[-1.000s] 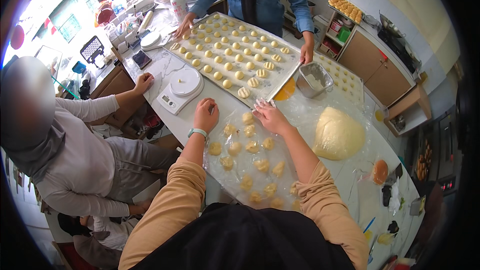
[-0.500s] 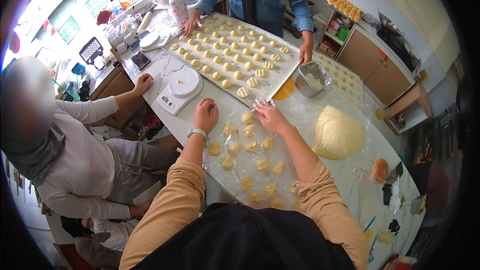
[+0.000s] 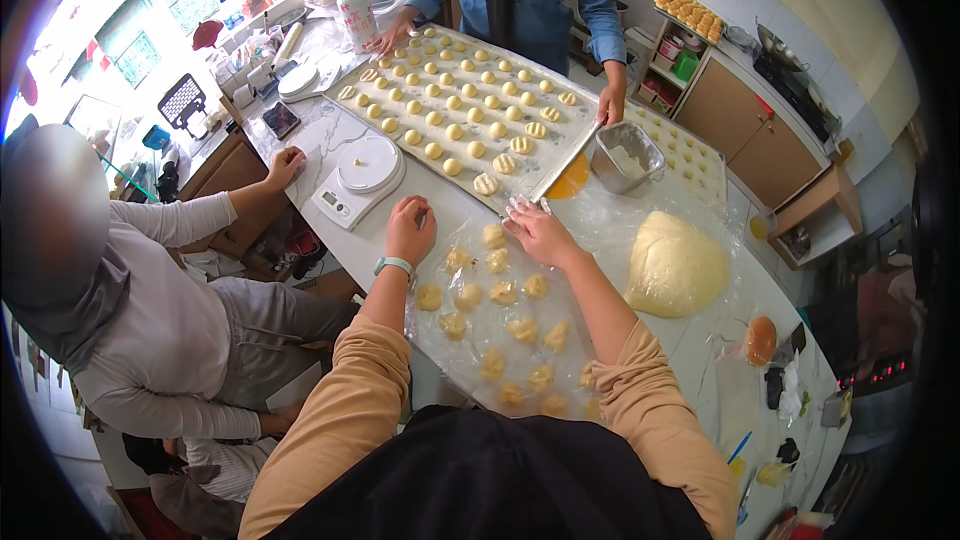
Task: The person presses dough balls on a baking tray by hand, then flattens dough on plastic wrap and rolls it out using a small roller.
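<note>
My left hand [image 3: 410, 227] rests on the counter beside the white digital scale [image 3: 358, 180], its fingers curled in; what they hold, if anything, is hidden. My right hand [image 3: 540, 230] has floury fingers stretched out at the near corner of a large baking tray [image 3: 548, 176]. Rows of small dough balls [image 3: 453, 167] cover the tray. Those along its edges, like one flattened round [image 3: 486, 184], carry pressed stripes. Under my forearms, a clear plastic sheet [image 3: 470, 360] lies over or under several rough dough lumps [image 3: 522, 330]; I cannot tell which. A tiny dough bit [image 3: 358, 162] sits on the scale.
Plastic film wraps a big dough mass [image 3: 677, 265] on the right. A metal tub of flour [image 3: 630, 155] stands by the tray. Across the counter, a co-worker's hand [image 3: 612, 103] grips the tray. Another person's hand [image 3: 286, 168] rests near a phone [image 3: 281, 120] at left.
The co-worker's hand at the tray's far left has drawn back a little, uncovering a striped dough round there. Both my hands have stayed in place.
</note>
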Demonstrator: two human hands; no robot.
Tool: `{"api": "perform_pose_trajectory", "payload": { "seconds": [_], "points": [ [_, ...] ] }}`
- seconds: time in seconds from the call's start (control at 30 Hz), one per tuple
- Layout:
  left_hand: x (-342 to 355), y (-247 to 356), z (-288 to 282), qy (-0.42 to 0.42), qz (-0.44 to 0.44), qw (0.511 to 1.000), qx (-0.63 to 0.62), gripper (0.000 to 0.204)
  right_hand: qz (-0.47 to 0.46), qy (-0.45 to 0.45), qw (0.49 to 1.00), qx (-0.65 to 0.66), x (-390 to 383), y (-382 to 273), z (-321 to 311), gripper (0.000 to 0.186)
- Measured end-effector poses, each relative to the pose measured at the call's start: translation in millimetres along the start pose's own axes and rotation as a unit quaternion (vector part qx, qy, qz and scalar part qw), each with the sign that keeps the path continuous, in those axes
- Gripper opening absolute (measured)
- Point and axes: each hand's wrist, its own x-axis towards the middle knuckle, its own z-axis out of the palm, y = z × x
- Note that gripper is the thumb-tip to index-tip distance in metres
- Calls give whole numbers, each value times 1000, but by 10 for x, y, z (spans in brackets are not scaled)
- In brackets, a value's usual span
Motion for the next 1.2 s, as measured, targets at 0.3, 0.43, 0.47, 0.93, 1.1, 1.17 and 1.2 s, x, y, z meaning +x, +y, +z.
{"api": "perform_pose_trajectory", "payload": {
  "seconds": [0.3,0.43,0.47,0.93,1.1,1.17,1.2],
  "points": [
    [6,1,-3,-2,-1,1000,-4,5,8,-10,1000,6,5,-4,-10,59],
    [13,-3,7,-5,-7,1000,-1,5,9,-14,1000,1,15,27,-1,59],
    [14,-3,4,-5,-6,1000,0,5,9,-14,1000,1,15,29,2,59],
    [-19,-33,-9,-8,16,1000,-3,5,0,-5,1000,0,-17,-4,-2,58],
    [-11,12,31,1,-27,999,-33,5,-6,3,1000,-6,8,48,22,54],
    [-11,26,17,2,-36,999,-39,5,-10,9,1000,-20,8,33,26,50],
    [-11,31,12,0,-33,999,-37,5,-12,14,1000,-23,7,34,31,51]
  ]
}}
